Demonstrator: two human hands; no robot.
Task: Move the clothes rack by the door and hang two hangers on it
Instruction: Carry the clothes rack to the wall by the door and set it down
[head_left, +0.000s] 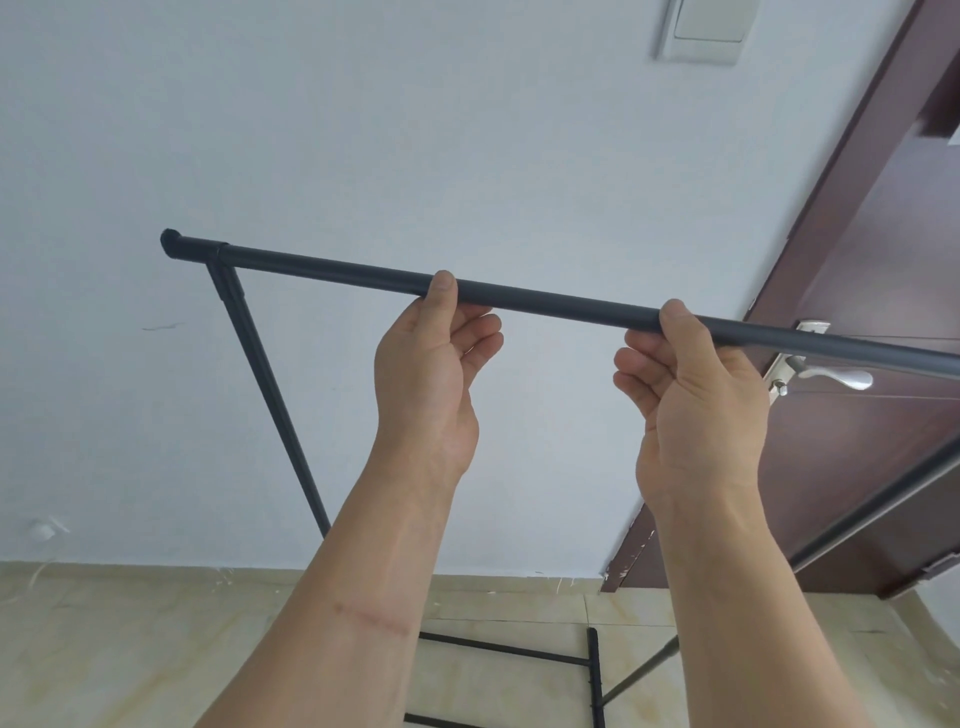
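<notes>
Black metal tubing of the clothes rack (332, 271) stands before a white wall (363, 130), its top bar slanting toward the dark wooden door (857, 312) on my right. My left hand (431, 364) and right hand (691, 395) both grasp that bar from below, fingers (636, 358) curled around it, thumbs on top. Its base rests on the beige tiled floor (130, 639).

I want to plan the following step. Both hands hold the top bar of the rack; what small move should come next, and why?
Probably release the dark metal rack bar: it already stands beside the brown wooden door, no hangers hang on it, and left hand and right hand are both occupied.
</notes>
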